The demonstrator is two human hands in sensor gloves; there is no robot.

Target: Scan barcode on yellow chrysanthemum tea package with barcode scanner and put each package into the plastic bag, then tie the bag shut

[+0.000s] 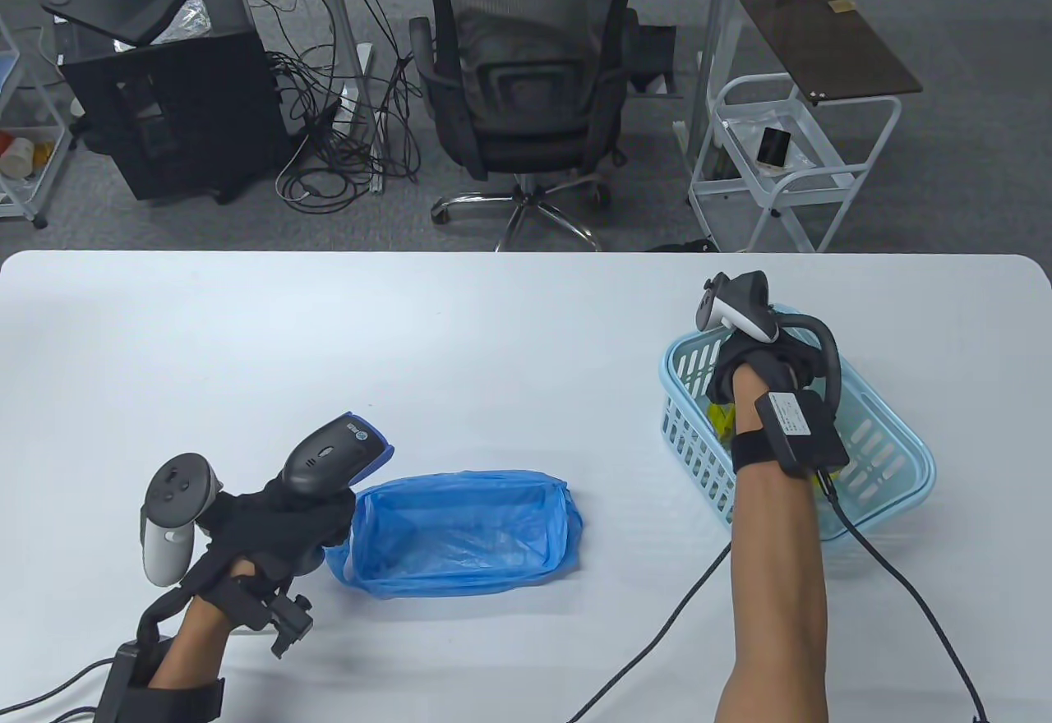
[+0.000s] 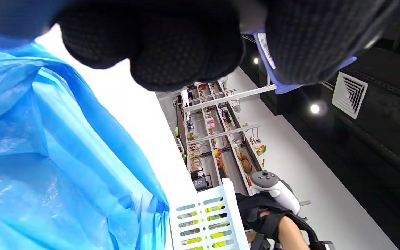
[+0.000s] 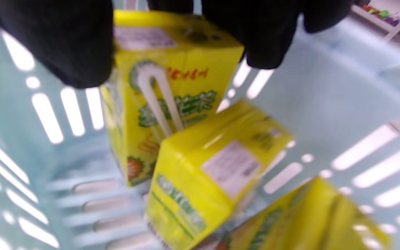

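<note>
1. Left hand (image 1: pixel 271 522) curled round the grip of the barcode scanner (image 1: pixel 333 453), near the table's front-left; scanner head points up-right, just beside the blue plastic bag (image 1: pixel 460 538).
2. Right hand (image 1: pixel 760 370) reaches down into the light-blue basket (image 1: pixel 892 460) at right. Right wrist view: fingers (image 3: pixel 262 31) and thumb sit either side of the top of an upright yellow tea package (image 3: pixel 165 83); looks like a pinch, but frame is blurred so contact not certain.
3. Two more yellow packages in the basket: one lying tilted in front (image 3: pixel 210 170), another at the lower right corner (image 3: pixel 311 215).
4. Bag lies open-mouthed on the table, between the hands, well apart from the basket; nothing seen inside it.
5. Surface: white table (image 1: pixel 509 329), cables trailing off both wrists to the front edge.
6. Room beyond: grey carpet, black mesh office chair (image 1: pixel 526 90), black PC tower w/ tangled cables (image 1: pixel 177 119), white trolley (image 1: pixel 781 164) at right.
7. Only the left wrist view shows shelving w/ colourful goods (image 2: pixel 217 139) and ceiling vents; only the right wrist view shows the packages clearly, table view gives just a yellow glimpse.
</note>
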